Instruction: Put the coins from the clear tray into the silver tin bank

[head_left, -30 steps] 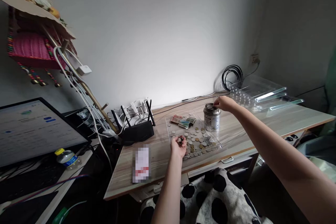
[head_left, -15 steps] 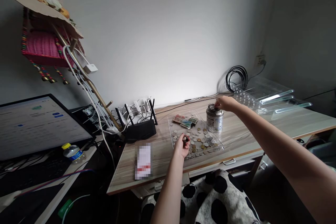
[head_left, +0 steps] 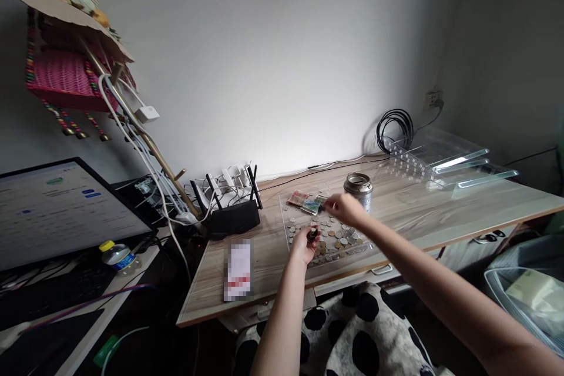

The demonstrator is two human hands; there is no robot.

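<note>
My left hand [head_left: 306, 244] is curled, palm up, around what look like dark, shaded coins [head_left: 312, 235], above the near-left part of a clear plastic tray [head_left: 284, 229]. Fingers pinched together, my right hand [head_left: 346, 209] hovers over the tray, close to the banknotes [head_left: 304, 201]; whatever is at its fingertips is too small to make out. Many silver and gold loose coins [head_left: 338, 244] lie spread over the tray. Behind my right hand stands an open metal tin [head_left: 359, 185], its lower part covered by that hand and forearm.
A black router [head_left: 233, 218] and tangled cables sit at the desk's back left. A blurred white paper [head_left: 238, 270] lies in front. Clear acrylic pieces [head_left: 453, 164] and a black cable coil [head_left: 395, 131] occupy the right. A bottle [head_left: 118, 257] stands by the monitor.
My right hand has left the tin's mouth and moved left and toward me, over the tray. My left hand stays curled in about the same place. The view has shifted slightly.
</note>
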